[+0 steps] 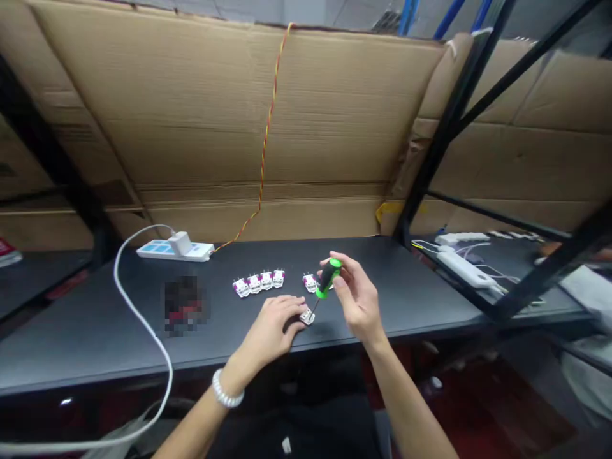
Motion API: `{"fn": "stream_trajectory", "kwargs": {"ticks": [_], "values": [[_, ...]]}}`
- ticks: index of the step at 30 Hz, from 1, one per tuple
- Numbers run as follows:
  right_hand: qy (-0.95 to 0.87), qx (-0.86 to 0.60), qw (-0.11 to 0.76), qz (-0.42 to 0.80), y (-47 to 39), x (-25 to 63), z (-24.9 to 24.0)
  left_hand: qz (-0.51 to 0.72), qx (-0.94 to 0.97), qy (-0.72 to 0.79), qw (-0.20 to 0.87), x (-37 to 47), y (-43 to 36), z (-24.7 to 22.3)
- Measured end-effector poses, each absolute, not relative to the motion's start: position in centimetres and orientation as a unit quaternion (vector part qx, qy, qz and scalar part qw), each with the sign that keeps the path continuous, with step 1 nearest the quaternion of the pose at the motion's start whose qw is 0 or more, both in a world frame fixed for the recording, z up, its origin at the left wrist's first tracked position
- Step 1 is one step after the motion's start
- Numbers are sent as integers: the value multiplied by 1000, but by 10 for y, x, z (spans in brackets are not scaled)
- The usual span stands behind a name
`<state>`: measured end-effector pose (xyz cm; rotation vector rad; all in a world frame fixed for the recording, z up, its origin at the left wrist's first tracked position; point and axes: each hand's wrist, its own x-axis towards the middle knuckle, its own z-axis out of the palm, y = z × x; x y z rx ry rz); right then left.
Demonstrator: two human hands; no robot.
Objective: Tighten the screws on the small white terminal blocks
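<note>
Near the table's front edge, my left hand (273, 325) holds a small white part (307, 316) against the dark tabletop with its fingertips. My right hand (357, 296) grips a green and black screwdriver (329, 276), tilted, with its tip down on that part. Just behind the hands lies another white and purple part (310, 282); a further one is mostly hidden behind the screwdriver and right fingers. To the left, several white and purple parts (261, 282) sit side by side in a row.
A white power strip (201, 252) with a plugged-in adapter (180, 243) lies at the back left. Its white cable (143, 319) loops over the table's left side. A blurred dark object (184, 305) is left. Black rack posts (444, 137) and cardboard (329, 115) stand behind.
</note>
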<state>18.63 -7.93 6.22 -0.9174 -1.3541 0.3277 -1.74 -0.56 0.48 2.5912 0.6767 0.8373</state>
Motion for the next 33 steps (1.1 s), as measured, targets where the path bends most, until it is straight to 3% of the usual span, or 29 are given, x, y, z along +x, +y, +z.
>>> {"fn": "stream_trajectory", "kwargs": {"ticks": [7,13,22,29,33], "values": [[-595,-387,689,149,-75,184,62,295,913,224,169,-17,-4,0],[-573,-434,695,25,-77,185,69,285,918,220,167,-16,-4,2],[-634,-400,650,127,-91,195,77,276,920,220,172,-16,-6,5],[-598,-445,666,13,-87,191,77,279,920,212,175,-16,-5,3],[-608,-448,653,58,-90,194,79,280,920,211,178,-15,-6,5]]}}
